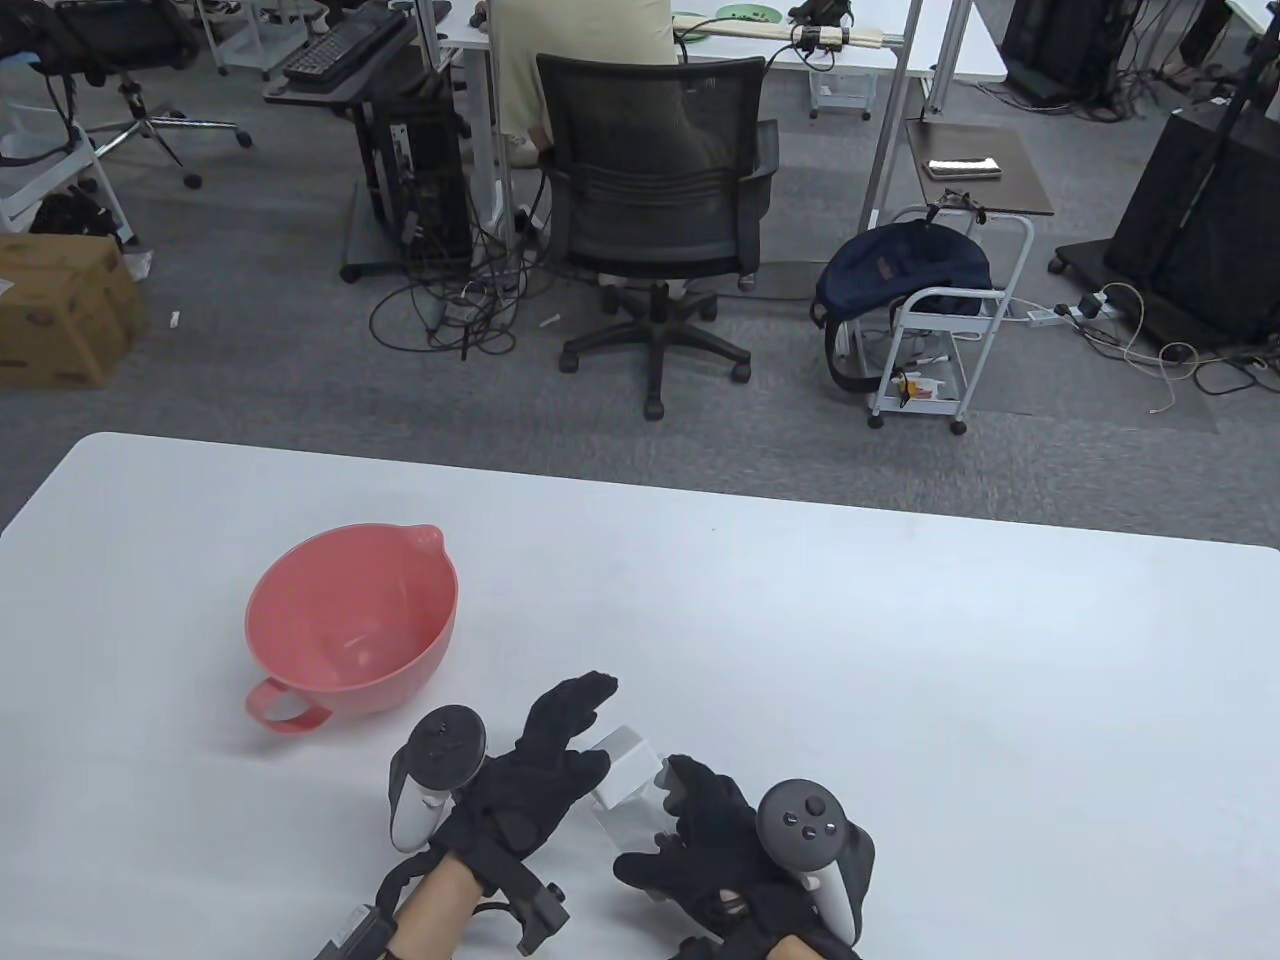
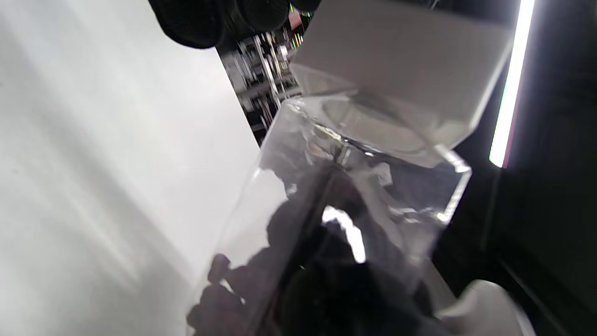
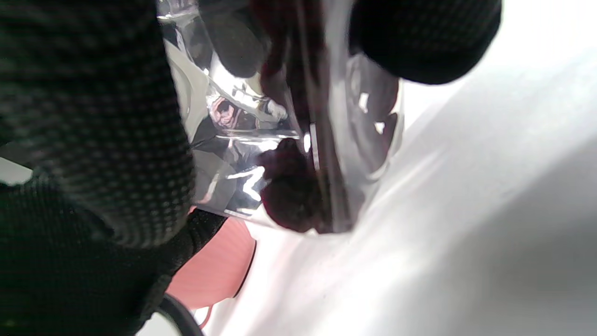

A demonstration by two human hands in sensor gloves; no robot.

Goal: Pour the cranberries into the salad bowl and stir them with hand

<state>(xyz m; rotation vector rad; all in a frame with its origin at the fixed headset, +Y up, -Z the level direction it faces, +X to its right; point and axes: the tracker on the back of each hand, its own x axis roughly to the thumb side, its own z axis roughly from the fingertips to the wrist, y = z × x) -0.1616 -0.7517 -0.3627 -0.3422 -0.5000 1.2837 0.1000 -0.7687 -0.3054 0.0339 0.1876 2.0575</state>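
A clear jar (image 1: 622, 812) with a white lid (image 1: 625, 762) lies tilted low over the table's near edge. My right hand (image 1: 662, 825) grips its body, and in the right wrist view the gloved fingers (image 3: 93, 140) wrap the jar (image 3: 289, 154), with dark red cranberries (image 3: 291, 196) inside. My left hand (image 1: 585, 725) hovers by the lid with fingers stretched out. In the left wrist view these fingertips (image 2: 200, 23) stay apart from the lid (image 2: 401, 60). The pink salad bowl (image 1: 350, 620) stands empty to the left, its handle facing me.
The white table (image 1: 900, 650) stretches out bare to the right and behind the hands. Past its far edge are an office chair (image 1: 655, 200) and a small trolley with a backpack (image 1: 905, 270). The bowl's edge (image 3: 214, 270) shows in the right wrist view.
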